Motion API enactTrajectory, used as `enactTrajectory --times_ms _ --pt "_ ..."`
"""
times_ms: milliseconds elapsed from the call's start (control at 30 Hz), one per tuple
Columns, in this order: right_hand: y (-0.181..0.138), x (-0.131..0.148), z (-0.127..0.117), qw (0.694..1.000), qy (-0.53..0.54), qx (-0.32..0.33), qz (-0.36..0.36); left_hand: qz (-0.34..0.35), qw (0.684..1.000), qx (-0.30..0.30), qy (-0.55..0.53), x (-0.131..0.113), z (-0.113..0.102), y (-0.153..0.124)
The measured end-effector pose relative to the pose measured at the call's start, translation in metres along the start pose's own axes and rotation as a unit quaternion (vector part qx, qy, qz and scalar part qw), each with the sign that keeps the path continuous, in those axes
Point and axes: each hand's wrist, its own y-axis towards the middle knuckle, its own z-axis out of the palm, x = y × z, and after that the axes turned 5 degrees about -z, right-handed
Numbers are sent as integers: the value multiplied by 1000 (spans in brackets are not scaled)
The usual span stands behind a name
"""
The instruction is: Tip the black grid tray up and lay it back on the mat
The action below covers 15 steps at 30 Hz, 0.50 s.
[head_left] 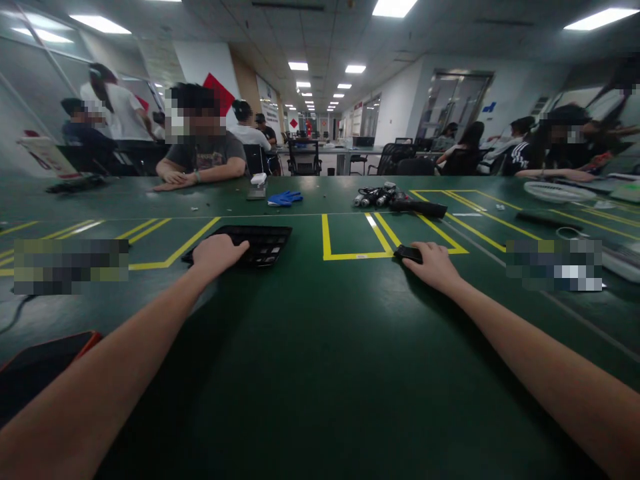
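Observation:
My left hand point(216, 256) is closed over the left part of a flat black tray-like object point(273, 243), its thumb lying along the top. Small raised squares or compartments with a few pale spots show on this object; I cannot tell its exact kind. On the right, my right hand point(434, 264) is closed on a small dark block-shaped object point(409, 253) at the near edge of a yellow tape outline point(327, 247). The fingers partly cover the block. Both hands are low over the green table point(310, 373), well apart from each other.
A blue glove point(285, 199) and a bundle of black cables and metal parts point(375, 195) lie farther back. A dark orange-edged object point(55, 353) is at the near left. Across the table sits a person with folded arms point(200, 163). Blurred items lie at both sides.

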Motion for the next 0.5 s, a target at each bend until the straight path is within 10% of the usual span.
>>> enactTrajectory --times_ms 167,333,500 --pt "-13 39 -14 989 6 -102 -107 168 973 -114 -110 -36 -4 -34" --pt "-42 90 -21 963 63 61 -256 382 909 -16 -167 -85 21 -93" --pt "-52 100 -18 932 85 166 -312 431 890 42 -140 -90 36 -104"
